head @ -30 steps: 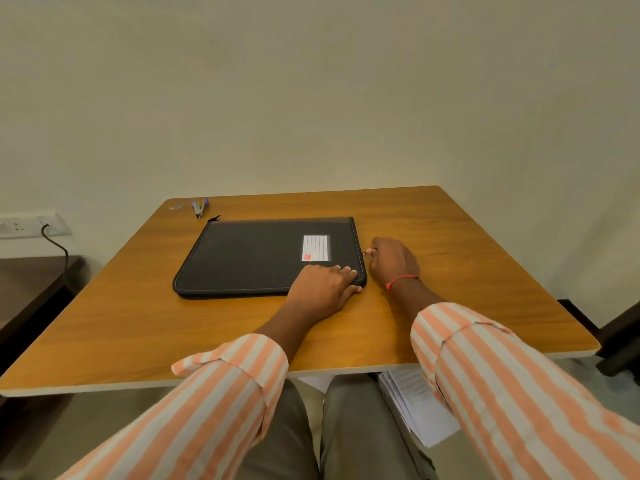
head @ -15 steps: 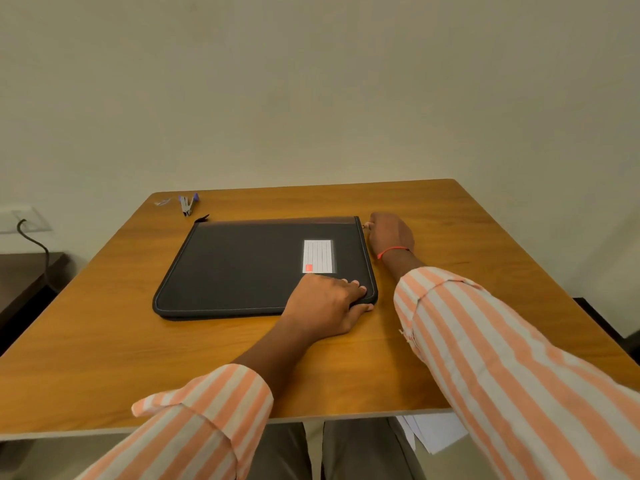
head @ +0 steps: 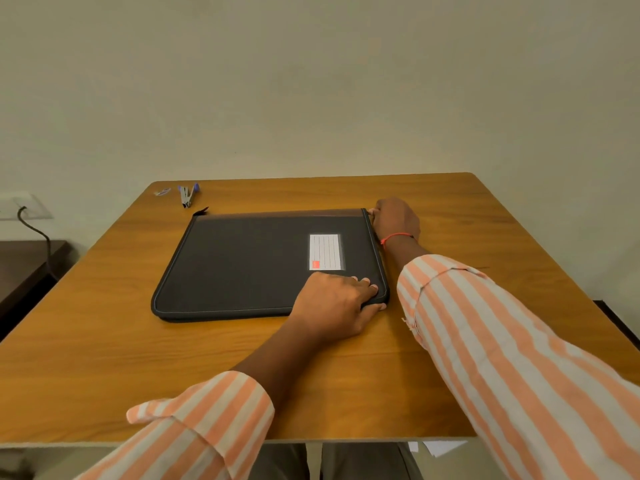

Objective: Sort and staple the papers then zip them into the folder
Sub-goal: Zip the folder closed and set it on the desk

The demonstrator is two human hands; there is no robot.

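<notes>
on a wooden table (head: 485, 209), a black folder (head: 249, 265) lies flat, its long axis running leftward from both hands. the left hand (head: 332, 299) presses flat, fingers (head: 363, 282) straight, on the near right corner. the right hand (head: 396, 220) curls tight on the far right corner, likely pinching a zip pull too small to see.

Nothing legible shows: no words, numbers or brand marks. The only label is a white card (head: 325, 251) on the cover of the black folder (head: 242, 268), toward its right side. It bears blank ruled lines and a small red square, without readable writing.
</notes>
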